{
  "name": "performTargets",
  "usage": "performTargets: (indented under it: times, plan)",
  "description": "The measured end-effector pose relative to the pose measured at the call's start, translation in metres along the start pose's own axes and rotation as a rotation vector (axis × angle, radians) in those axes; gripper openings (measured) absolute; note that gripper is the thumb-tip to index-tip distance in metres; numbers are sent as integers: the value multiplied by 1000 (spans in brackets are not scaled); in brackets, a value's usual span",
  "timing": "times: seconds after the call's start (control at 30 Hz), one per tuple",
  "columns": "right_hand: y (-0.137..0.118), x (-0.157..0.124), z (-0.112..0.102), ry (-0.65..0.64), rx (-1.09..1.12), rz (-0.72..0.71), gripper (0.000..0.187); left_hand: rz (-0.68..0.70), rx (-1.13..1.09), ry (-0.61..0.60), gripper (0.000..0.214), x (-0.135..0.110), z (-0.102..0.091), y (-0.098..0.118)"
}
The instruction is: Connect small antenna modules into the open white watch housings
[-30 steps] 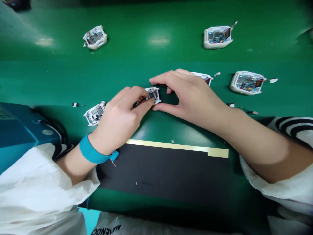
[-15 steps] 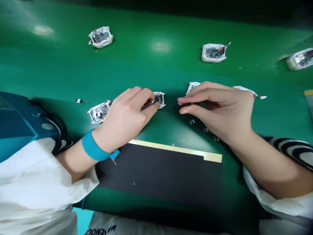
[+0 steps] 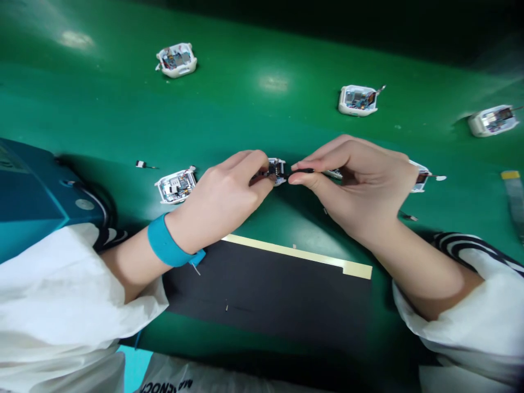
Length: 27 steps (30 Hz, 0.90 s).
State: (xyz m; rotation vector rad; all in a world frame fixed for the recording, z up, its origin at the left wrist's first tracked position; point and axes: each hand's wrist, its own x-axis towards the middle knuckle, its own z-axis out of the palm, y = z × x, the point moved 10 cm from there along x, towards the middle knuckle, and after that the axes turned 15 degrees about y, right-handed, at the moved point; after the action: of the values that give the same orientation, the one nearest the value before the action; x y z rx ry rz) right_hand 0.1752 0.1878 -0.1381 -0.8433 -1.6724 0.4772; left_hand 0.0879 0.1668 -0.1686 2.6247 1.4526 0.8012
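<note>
My left hand (image 3: 223,199), with a blue wrist strap (image 3: 166,244), is closed around a small white device casing (image 3: 277,170) with an exposed circuit board, held on the green surface (image 3: 254,109). My right hand (image 3: 360,188) pinches a small dark part (image 3: 302,171) between thumb and forefinger, its tip right beside the casing. Another open casing (image 3: 177,185) lies just left of my left hand. A further casing (image 3: 420,177) shows partly behind my right hand.
Three more open casings lie farther back: one (image 3: 177,59) at top left, one (image 3: 357,100) at top centre-right, one (image 3: 493,120) at far right. A black mat (image 3: 278,295) with a pale tape edge lies near me. A teal box (image 3: 28,196) stands at left. Tiny loose parts (image 3: 143,164) are scattered about.
My right hand drew away to the right, closed on a small dark part, then came back to the casing held by my left hand. The view shifted slightly.
</note>
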Motion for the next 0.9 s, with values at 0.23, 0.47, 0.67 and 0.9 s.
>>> performTargets:
  times: [0.23, 0.47, 0.67, 0.9]
  plan:
    - [-13, 0, 9, -70, -135, -72, 12, 44, 54, 20, 28, 1, 0, 3]
    - [1, -3, 10, -33, -164, 38, 22, 6, 18, 8, 28, 1, 0, 1]
    - [7, -3, 14, -32, -123, 45, 28, 16, 66, 8, 29, 0, 1, 1]
    - [13, -4, 22, -100, -129, 80, 30, 21, 73, 14, 32, 0, 0, 1]
